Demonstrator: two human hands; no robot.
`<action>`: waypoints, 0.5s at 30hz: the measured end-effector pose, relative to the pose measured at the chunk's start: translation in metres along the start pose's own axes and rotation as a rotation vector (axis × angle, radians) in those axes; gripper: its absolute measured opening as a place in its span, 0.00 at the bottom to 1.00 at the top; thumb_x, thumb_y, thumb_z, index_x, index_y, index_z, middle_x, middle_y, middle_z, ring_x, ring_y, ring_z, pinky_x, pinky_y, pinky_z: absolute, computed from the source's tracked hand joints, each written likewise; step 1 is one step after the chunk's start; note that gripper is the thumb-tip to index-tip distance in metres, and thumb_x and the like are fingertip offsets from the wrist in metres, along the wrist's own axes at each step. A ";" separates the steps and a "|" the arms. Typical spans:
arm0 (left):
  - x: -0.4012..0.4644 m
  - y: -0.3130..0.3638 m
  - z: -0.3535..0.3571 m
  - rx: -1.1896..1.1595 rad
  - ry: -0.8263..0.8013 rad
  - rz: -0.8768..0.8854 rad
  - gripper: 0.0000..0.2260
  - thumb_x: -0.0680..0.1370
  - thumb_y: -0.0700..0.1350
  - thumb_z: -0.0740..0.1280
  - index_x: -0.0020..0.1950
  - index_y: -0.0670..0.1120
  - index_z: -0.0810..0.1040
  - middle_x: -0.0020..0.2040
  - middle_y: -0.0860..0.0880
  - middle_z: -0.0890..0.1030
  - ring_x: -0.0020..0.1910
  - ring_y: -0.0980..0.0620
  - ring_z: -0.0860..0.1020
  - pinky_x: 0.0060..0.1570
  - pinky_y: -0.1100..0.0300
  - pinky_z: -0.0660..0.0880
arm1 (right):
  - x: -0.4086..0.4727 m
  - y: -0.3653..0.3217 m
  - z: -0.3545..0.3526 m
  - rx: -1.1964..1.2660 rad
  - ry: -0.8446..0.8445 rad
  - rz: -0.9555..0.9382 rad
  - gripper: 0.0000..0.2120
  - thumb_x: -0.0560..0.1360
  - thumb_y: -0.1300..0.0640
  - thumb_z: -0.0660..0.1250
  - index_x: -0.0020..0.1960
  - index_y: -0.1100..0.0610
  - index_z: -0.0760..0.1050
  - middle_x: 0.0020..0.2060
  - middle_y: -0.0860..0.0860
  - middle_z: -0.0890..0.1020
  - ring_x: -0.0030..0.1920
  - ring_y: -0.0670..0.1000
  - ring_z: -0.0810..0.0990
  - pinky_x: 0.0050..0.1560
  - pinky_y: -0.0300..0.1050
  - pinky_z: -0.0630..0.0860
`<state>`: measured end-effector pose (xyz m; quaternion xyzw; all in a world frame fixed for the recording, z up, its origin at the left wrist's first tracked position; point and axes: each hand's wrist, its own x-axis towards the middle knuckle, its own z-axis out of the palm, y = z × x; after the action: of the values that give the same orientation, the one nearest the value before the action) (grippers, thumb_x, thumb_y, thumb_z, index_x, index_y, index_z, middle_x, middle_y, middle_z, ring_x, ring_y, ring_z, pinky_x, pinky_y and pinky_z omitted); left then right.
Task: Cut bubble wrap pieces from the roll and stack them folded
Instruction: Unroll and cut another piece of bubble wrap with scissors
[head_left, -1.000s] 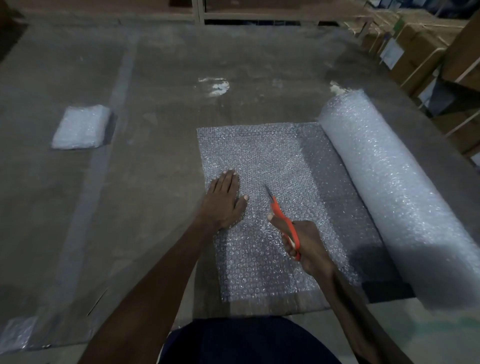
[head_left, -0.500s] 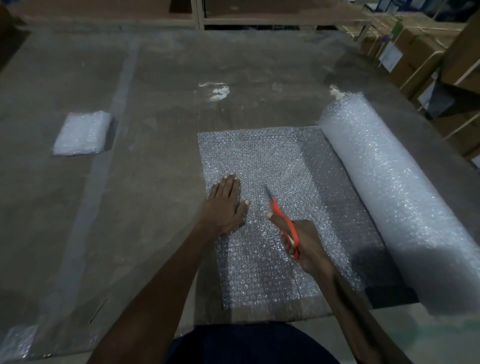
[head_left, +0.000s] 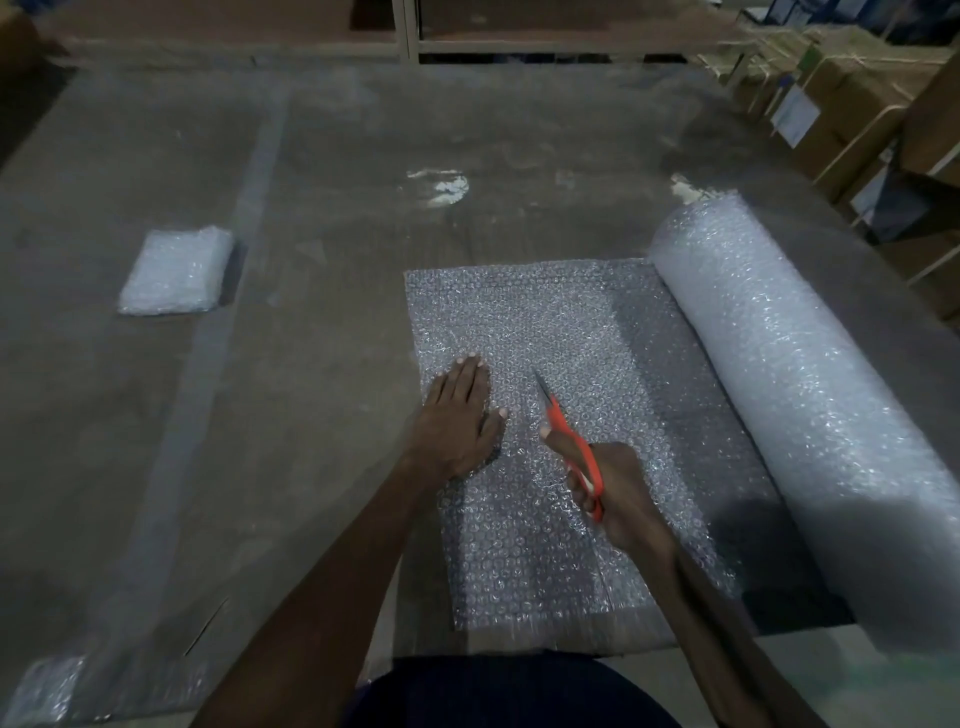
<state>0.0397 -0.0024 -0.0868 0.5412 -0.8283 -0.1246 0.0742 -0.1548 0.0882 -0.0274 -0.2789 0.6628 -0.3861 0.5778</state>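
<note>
Dim warehouse floor (head_left: 322, 364) spreads under the work, with cardboard boxes (head_left: 852, 104) stacked at the far right. On it lies the unrolled sheet (head_left: 545, 322) of bubble wrap, joined at its right edge to the thick roll (head_left: 789, 395). The left hand (head_left: 457, 415) rests flat on the sheet, fingers straight and close together, while the right hand (head_left: 618, 499) curls round the orange handles of the scissors (head_left: 566, 441), blades pointing away across the sheet. To cut well, the person would likely keep the sheet taut under the flat palm and run the blades in one straight line parallel to the roll. The wrap looks clear, bumpy and glinting. A folded piece (head_left: 174, 273) lies well apart at the left.
</note>
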 end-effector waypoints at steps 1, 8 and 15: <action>0.000 0.000 -0.001 0.001 0.001 0.001 0.30 0.85 0.56 0.49 0.82 0.40 0.48 0.82 0.42 0.47 0.81 0.45 0.44 0.78 0.50 0.41 | 0.002 -0.002 0.001 -0.001 0.005 -0.002 0.19 0.69 0.46 0.80 0.33 0.60 0.79 0.25 0.54 0.76 0.20 0.49 0.68 0.22 0.37 0.64; 0.000 0.001 -0.001 -0.009 -0.008 -0.009 0.30 0.85 0.57 0.49 0.82 0.41 0.47 0.82 0.43 0.46 0.81 0.46 0.44 0.79 0.50 0.41 | 0.005 -0.001 -0.001 0.011 -0.017 -0.019 0.19 0.68 0.50 0.81 0.37 0.63 0.77 0.25 0.55 0.74 0.20 0.49 0.67 0.21 0.37 0.64; -0.001 0.000 0.000 -0.017 -0.003 -0.010 0.31 0.85 0.57 0.49 0.82 0.41 0.47 0.82 0.43 0.46 0.81 0.46 0.44 0.78 0.51 0.41 | 0.008 -0.003 0.001 -0.002 -0.013 -0.030 0.18 0.69 0.48 0.80 0.37 0.62 0.79 0.25 0.54 0.76 0.21 0.49 0.69 0.22 0.38 0.65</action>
<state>0.0403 -0.0016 -0.0874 0.5444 -0.8247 -0.1327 0.0767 -0.1560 0.0798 -0.0296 -0.2918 0.6552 -0.3924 0.5759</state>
